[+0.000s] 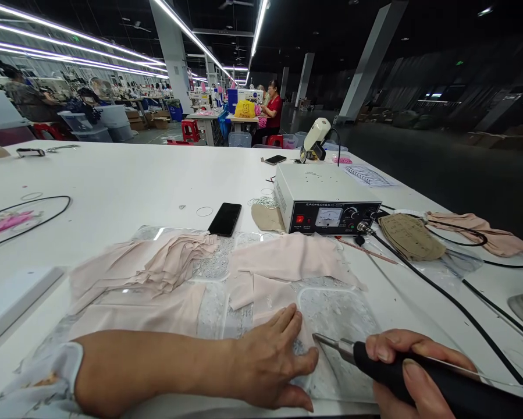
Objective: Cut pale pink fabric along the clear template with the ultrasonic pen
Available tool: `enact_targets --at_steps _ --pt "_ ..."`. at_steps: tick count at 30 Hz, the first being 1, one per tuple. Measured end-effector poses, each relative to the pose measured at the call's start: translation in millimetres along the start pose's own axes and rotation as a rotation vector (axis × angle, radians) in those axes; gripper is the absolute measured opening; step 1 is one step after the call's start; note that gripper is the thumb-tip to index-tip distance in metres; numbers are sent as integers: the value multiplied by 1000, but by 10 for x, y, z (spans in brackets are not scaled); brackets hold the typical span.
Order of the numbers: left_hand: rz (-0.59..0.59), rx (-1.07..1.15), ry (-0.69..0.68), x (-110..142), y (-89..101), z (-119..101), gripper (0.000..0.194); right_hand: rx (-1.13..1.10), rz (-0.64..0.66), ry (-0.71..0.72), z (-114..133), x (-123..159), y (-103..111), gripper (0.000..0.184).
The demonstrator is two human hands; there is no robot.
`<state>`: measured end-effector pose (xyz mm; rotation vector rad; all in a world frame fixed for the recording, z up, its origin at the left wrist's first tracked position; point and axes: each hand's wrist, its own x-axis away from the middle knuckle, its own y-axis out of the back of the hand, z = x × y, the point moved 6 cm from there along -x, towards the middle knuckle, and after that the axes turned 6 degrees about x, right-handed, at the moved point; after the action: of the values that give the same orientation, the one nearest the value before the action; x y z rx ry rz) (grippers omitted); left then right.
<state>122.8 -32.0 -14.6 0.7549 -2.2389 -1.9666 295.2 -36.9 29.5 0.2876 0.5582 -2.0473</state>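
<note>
My left hand (275, 358) lies flat on a pale pink fabric piece (270, 291), its fingers and thumb spread. My right hand (412, 369) is wrapped round the black handle of a corded handheld ultrasonic tool (392, 364). The tool's slim metal tip points left, close to my left index finger and thumb, at the edge of the fabric; whether it touches cannot be made out. Under the fabric is a clear, speckled plastic sheet (337, 311). Beyond my left hand lies a wider pink piece (287, 256), and a layered stack of pink pieces (169, 262) is on the left.
A white control box (328, 180) with a dial stands ahead; its black cable (444, 297) runs along the right. A phone (225, 219) lies beyond the fabric. Brown templates (412, 237) are at right, a white case (19, 299) at left. A co-worker (272, 110) sits at a sewing machine behind.
</note>
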Motion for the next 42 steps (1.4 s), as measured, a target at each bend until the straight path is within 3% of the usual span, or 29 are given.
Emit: enact_targets --at_steps 6,16,28,42 --pt "-5 -14 5 2 -14 4 70 -30 24 1 -45 -30 -24 16" --pt "-25 2 3 21 -33 14 72 7 -43 -8 -72 -23 -95 15" --pt "35 29 38 14 -16 11 69 -15 -106 -14 -110 -40 -141 19" --pt "38 40 31 22 2 13 69 -28 -48 23 -175 -64 -182 13"
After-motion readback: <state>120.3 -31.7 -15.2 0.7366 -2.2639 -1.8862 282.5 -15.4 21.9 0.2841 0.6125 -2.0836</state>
